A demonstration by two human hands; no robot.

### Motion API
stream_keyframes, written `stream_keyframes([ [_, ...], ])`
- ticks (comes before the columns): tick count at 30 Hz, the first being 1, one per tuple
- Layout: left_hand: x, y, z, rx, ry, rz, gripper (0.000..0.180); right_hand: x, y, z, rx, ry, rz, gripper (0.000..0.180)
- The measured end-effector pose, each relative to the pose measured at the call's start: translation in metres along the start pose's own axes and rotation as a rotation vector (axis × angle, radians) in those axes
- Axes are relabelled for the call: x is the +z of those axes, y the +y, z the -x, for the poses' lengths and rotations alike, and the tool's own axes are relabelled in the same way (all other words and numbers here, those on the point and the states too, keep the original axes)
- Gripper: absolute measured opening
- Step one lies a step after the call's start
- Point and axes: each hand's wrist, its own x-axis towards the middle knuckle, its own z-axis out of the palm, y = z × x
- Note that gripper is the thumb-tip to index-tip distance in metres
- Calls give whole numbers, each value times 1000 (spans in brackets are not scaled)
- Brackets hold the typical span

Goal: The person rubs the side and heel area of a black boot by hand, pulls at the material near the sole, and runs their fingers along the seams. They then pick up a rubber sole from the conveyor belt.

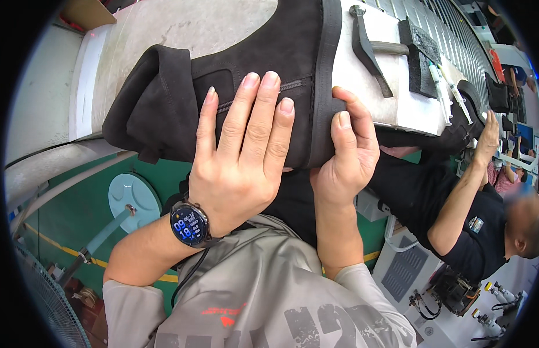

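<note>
A black suede-like ankle boot [269,52] lies on its side on the pale worktop, its shaft to the left and its sole edge [330,46] to the right. My left hand [240,156] rests flat on the boot's side with fingers stretched and spread, partly covering the zipper [292,86]. At the sole edge, my right hand [349,148] is closed with its thumb and curled fingers around the rim of the boot. The underside of the boot and some right fingertips are hidden.
Right of the boot lie a hammer [367,49], a black block [419,61] over its handle, and two syringes [440,93]. A co-worker [455,214] sits at right by another dark boot [449,138]. A round light-blue disc [134,200] and a fan [49,296] stand at left.
</note>
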Motion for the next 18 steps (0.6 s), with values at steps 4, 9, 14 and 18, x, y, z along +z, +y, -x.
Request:
stream_keyframes([
  [4,1,1,-1,-37,43,46,57,0,-1,1,11,6,-10,36],
  [9,-4,-3,-2,-37,24,54,54,2,-6,0,73,14,-30,34],
  [14,3,-2,-7,-50,136,99,43,-6,-2,2,75,-7,-51,37],
  [18,-2,2,-13,-103,101,120,38,1,-10,-1,78,22,41,37],
])
